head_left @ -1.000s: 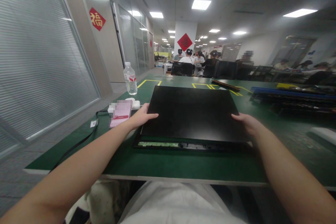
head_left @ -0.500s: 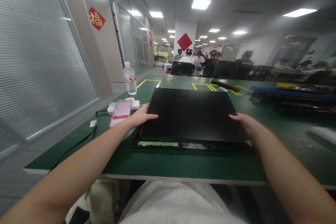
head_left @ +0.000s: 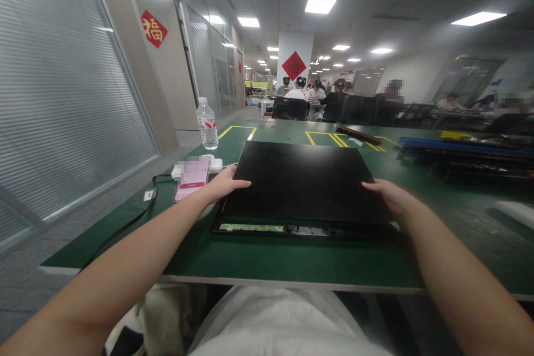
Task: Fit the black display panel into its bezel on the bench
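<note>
A large flat black panel lies over a black frame whose near edge shows a green circuit strip, on the green table. My left hand grips the panel's left edge, thumb on top. My right hand holds the right edge the same way. The panel's near edge sits slightly above the frame.
A pink phone and a white charger with a black cable lie left of the panel. A water bottle stands behind them. Dark stacked panels fill the right side. People sit at far tables.
The panel has come down a little toward the frame, its far edge dropping lower. Both hands stay on its side edges.
</note>
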The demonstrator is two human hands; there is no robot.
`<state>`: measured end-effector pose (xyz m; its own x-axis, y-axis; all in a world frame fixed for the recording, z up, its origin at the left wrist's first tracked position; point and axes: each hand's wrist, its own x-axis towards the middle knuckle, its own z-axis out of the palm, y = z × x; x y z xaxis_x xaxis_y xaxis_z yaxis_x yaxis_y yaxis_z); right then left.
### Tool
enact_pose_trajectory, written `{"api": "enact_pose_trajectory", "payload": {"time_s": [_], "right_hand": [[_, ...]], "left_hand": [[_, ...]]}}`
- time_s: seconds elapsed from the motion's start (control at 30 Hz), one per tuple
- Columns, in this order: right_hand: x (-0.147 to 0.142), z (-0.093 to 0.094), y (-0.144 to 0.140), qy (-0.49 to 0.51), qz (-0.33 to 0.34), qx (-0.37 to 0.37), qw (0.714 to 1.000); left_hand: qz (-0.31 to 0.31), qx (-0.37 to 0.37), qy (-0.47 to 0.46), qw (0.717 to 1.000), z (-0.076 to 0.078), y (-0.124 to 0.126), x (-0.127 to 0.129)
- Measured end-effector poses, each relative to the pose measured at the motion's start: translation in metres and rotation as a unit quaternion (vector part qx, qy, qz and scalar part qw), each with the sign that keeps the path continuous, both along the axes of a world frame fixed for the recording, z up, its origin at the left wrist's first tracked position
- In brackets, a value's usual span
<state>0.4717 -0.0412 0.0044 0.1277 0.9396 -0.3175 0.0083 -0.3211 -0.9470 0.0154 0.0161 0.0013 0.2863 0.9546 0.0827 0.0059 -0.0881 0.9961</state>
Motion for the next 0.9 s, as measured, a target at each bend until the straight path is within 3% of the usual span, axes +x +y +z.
{"api": "enact_pose_trajectory", "payload": {"time_s": [0.33, 0.57, 0.9], "right_hand": [[-0.011, 0.007, -0.005, 0.023, 0.002, 0.005, 1.000], [-0.008, 0.005, -0.004, 0.028, -0.009, 0.002, 1.000], [0.003, -0.004, 0.004, 0.004, 0.013, 0.016, 1.000]], "left_hand": [[-0.006, -0.016, 0.005, 1.000, 0.005, -0.006, 0.000], [-0.036, -0.001, 0.019, 0.999, -0.002, 0.002, -0.003], [-0.036, 0.005, 0.053, 0.998, 0.004, -0.001, -0.005]]}}
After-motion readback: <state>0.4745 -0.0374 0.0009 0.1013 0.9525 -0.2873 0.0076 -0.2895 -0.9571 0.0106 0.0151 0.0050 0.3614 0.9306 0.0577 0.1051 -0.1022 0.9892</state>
